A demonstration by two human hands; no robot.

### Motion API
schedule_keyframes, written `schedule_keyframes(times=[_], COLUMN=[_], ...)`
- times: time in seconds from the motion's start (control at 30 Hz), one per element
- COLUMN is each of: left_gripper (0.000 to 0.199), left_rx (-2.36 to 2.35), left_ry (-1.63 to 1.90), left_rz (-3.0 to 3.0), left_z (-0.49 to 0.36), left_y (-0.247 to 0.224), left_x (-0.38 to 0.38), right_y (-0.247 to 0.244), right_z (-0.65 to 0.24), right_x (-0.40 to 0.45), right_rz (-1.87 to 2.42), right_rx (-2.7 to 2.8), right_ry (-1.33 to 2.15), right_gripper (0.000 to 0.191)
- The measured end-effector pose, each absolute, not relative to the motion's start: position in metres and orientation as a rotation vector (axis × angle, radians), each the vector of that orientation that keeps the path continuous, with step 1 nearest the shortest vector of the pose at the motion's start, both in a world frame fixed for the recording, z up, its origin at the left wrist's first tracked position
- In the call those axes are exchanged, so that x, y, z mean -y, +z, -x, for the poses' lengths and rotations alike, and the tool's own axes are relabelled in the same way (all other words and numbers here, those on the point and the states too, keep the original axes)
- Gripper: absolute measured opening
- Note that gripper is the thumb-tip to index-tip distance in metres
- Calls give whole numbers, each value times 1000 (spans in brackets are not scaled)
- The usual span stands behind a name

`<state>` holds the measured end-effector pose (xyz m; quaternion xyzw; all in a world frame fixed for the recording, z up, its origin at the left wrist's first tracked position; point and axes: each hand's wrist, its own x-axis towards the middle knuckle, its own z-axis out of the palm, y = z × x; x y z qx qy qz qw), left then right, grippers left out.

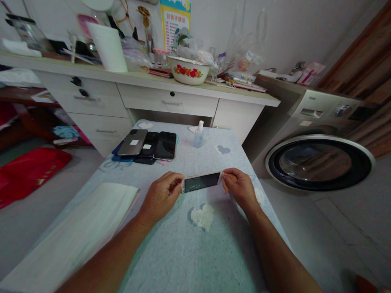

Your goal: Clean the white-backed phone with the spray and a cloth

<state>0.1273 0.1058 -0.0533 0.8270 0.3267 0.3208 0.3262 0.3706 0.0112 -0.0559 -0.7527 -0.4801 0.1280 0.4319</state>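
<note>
Between my two hands is a white-framed smartphone [202, 182], held sideways above the table with its dark screen tilted toward me. My left hand [162, 194] pinches its left end between thumb and fingers. At the other end, my right hand [240, 186] grips the phone with closed fingers; a small orange-brown thing [225, 185], perhaps a cloth, shows under those fingers. Farther back on the left lie several stacked phones, among them a grey phone [133, 142] with a white label and a black phone [165, 145]. A clear spray bottle [198, 135] stands upright beyond the held phone.
The table [189, 252] has a pale blue heart-patterned cover. A folded whitish cloth or paper [88, 224] lies along its left side. Behind stands a white desk [171, 99] bearing a floral enamel bowl [188, 71] and clutter. A washing machine [317, 142] is at right, a red bag [33, 173] at left.
</note>
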Motion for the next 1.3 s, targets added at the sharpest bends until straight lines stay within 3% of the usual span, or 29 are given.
schedule_keyframes(times=[0.23,0.43,1.3], left_gripper=[14,14,12], left_rx=[-856,-846,-751], left_ry=[837,846,839], left_rz=[-2179,-2183,-1950], left_z=[-128,-129,-136], left_y=[-53,-51,-62], left_x=[-105,-104,-101], right_y=[-47,-45,-43], right_z=[-359,-352,-287], right_x=[-11,-12,-14], right_rz=[1789,1746,1537], right_rx=[1434,1602,1988], right_ry=[-184,-379,-321], right_gripper=[16,21,26])
